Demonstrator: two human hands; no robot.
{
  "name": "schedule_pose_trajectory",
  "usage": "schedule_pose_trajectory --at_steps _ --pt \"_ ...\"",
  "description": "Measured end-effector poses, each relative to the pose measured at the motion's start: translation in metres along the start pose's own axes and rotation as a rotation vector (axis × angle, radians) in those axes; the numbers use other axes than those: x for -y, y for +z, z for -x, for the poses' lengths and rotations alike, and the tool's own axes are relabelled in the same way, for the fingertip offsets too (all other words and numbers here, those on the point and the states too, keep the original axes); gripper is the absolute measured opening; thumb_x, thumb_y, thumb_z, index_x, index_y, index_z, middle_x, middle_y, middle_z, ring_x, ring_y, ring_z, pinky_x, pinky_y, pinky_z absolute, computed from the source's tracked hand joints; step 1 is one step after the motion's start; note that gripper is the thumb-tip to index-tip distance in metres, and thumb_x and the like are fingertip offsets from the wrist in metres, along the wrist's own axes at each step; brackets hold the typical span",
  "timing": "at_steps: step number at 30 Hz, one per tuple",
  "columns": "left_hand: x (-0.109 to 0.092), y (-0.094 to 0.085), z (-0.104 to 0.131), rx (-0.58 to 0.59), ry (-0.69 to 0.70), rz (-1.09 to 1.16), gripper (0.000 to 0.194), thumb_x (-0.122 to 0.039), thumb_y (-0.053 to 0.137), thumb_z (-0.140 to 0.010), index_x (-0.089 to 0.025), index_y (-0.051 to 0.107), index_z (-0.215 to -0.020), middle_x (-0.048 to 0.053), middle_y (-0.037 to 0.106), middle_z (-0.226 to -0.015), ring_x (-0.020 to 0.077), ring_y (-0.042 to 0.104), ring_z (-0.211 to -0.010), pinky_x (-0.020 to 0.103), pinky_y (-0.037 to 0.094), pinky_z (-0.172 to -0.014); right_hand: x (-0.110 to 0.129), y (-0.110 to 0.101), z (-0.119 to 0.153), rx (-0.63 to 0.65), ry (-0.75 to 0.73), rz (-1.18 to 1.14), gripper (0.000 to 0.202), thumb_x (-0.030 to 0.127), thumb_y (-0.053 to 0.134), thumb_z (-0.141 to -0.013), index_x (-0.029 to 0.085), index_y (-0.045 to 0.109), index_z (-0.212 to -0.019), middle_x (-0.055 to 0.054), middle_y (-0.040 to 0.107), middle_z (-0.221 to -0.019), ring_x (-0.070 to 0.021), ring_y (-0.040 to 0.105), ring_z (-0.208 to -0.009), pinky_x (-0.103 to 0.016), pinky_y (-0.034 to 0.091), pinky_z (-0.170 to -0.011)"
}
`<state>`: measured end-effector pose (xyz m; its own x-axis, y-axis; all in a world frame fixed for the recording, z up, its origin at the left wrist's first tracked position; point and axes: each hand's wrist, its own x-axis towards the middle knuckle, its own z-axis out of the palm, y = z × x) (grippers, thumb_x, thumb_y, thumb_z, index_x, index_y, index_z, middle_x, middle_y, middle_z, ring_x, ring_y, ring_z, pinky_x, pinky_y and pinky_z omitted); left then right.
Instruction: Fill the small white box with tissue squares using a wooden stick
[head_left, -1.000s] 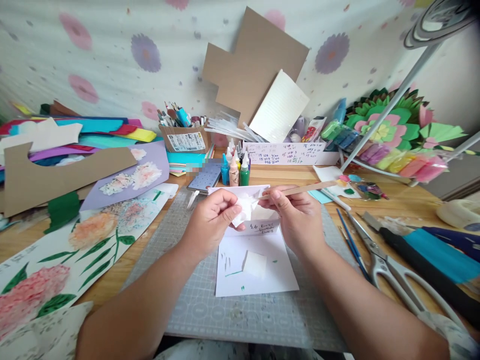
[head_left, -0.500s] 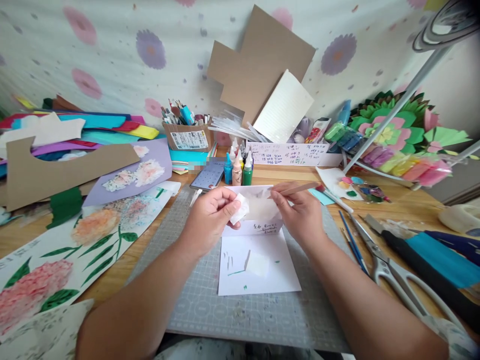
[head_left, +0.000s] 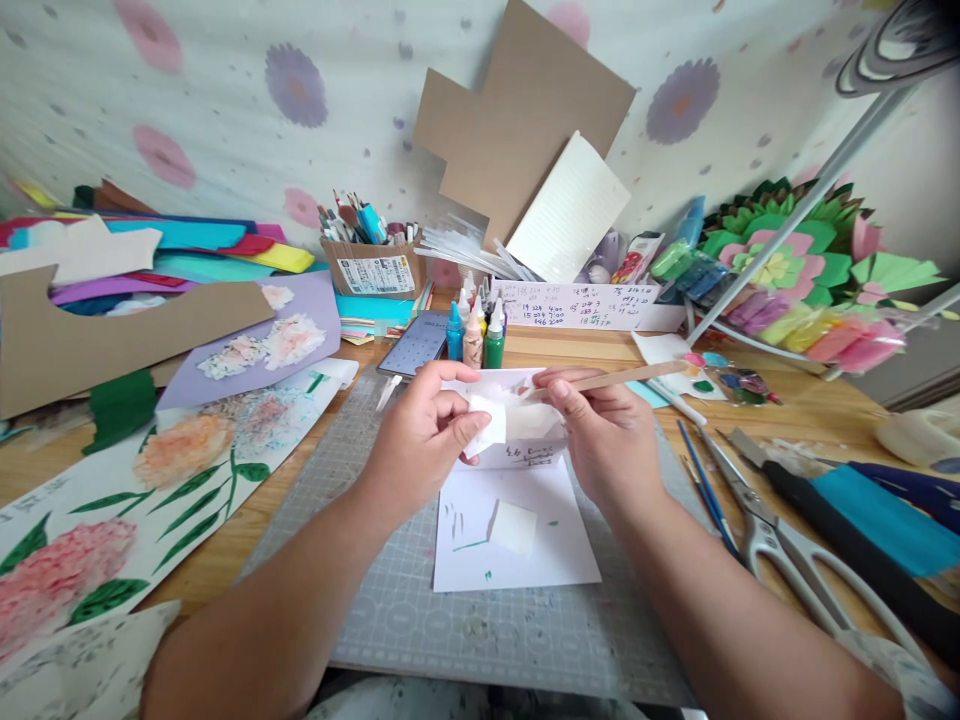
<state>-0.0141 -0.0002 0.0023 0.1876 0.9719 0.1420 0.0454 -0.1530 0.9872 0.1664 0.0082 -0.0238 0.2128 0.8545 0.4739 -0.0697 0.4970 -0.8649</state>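
Observation:
Between the thumb and fingers of my left hand (head_left: 427, 425) is a small piece of white paper (head_left: 489, 428). My right hand (head_left: 604, 425) grips a flat wooden stick (head_left: 626, 377), whose inner end points left toward that piece. Behind and below both hands stands a white paper box (head_left: 517, 458) with handwriting on its side; its inside is partly hidden by my fingers. A white sheet (head_left: 562, 560) with green marks lies in front of the box, and a loose white paper square (head_left: 514, 527) rests on it.
Under the work lies a grey cutting mat (head_left: 390, 620). Paint bottles (head_left: 474, 340) and a phone (head_left: 414, 343) stand or lie behind it. Scissors (head_left: 765, 525) and paintbrushes (head_left: 705, 490) are at the right. Flower paintings (head_left: 187, 490) and cardboard (head_left: 135, 325) cover the left side.
The wooden stick's inner end has moved left, nearer the paper piece in my left hand. That piece has turned slightly, and my right hand has shifted a little. The view has tilted slightly.

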Motion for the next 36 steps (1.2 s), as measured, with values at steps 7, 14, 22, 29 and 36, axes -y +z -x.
schedule_pose_trajectory --at_steps 7,14,22,29,36 --pt "0.002 -0.001 0.0 0.02 0.024 0.022 0.015 -0.026 0.067 -0.082 -0.02 0.058 -0.093 -0.006 0.057 -0.06 0.0098 0.053 -0.052 0.018 0.049 -0.044 -0.005 -0.013 -0.01 0.006 0.02 0.33 0.012 0.034 0.07 -0.082 0.023 0.074 -0.082 -0.005 0.074 -0.097 -0.0225 0.067 -0.093 -0.041 0.051 -0.085" --pt "0.006 -0.004 0.0 0.038 -0.036 0.167 0.02 -0.034 0.068 -0.083 -0.016 0.067 -0.076 -0.001 0.061 -0.064 0.0102 0.056 -0.054 0.021 0.046 -0.048 0.011 -0.003 0.002 0.179 -0.188 -0.094 0.012 0.02 0.067 -0.087 0.027 0.076 -0.087 -0.002 0.073 -0.089 -0.0209 0.067 -0.095 -0.043 0.051 -0.09" --pt "0.001 -0.001 0.0 0.073 -0.173 0.413 0.035 -0.049 0.074 -0.077 -0.015 0.069 -0.079 0.002 0.065 -0.068 0.0134 0.059 -0.058 0.023 0.047 -0.048 0.023 0.005 0.012 0.404 -0.211 -0.102 0.019 0.013 0.065 -0.087 0.027 0.076 -0.093 -0.002 0.075 -0.09 -0.0198 0.067 -0.099 -0.041 0.053 -0.089" --pt "-0.001 -0.004 -0.002 0.205 -0.197 0.262 0.036 -0.029 0.086 -0.063 -0.015 0.066 -0.09 0.001 0.069 -0.079 0.0101 0.058 -0.064 0.019 0.045 -0.052 0.015 0.004 0.008 0.213 -0.098 -0.161 0.016 0.016 0.067 -0.087 0.028 0.076 -0.083 0.001 0.075 -0.084 -0.0168 0.068 -0.089 -0.037 0.053 -0.085" --pt "-0.005 -0.012 0.001 0.289 -0.036 -0.253 0.043 -0.024 0.074 -0.071 -0.021 0.057 -0.111 0.0 0.072 -0.079 0.0136 0.058 -0.066 0.024 0.045 -0.057 0.014 0.0 0.0 0.057 0.139 -0.265 0.007 0.028 0.074 -0.081 0.023 0.076 -0.077 -0.001 0.075 -0.082 -0.0123 0.067 -0.07 -0.028 0.056 -0.067"
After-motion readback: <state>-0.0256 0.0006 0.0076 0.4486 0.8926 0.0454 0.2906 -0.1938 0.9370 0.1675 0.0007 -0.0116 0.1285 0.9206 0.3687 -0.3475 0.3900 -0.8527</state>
